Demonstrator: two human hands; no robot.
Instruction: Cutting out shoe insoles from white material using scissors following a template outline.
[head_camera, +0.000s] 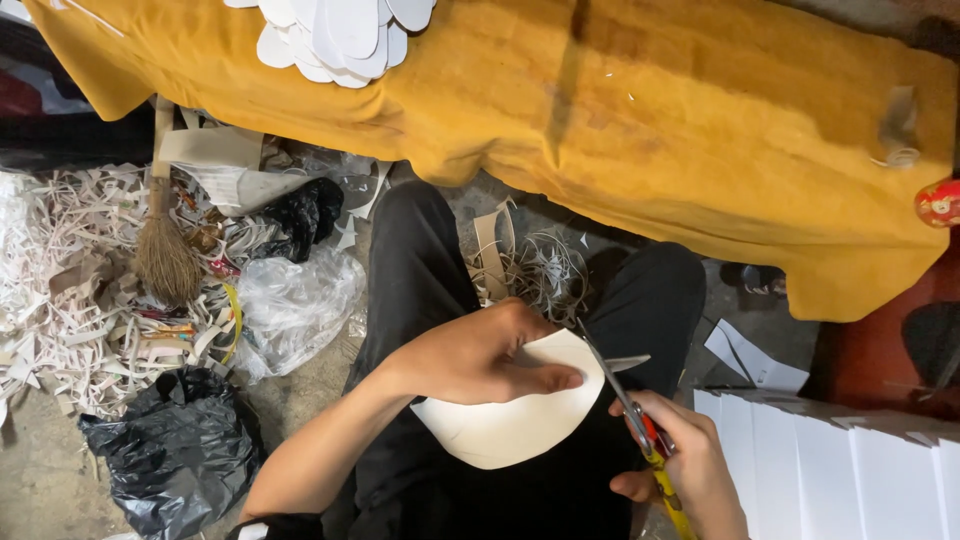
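You hold a cream, curved-edged card (510, 420) flat over your lap; open yellow-handled scissors (632, 410) bite its right edge.

Low table (700, 150) draped in a mustard-yellow cloth, bearing a heap of white oval cut-outs (340, 35) at its far edge. Below it, grey concrete floor (40, 480), strewn on the left with pale paper trimmings (60, 290); lying among them a straw hand broom (165, 250), a crumpled clear plastic bag (295, 310) and a black plastic bag (180, 450).
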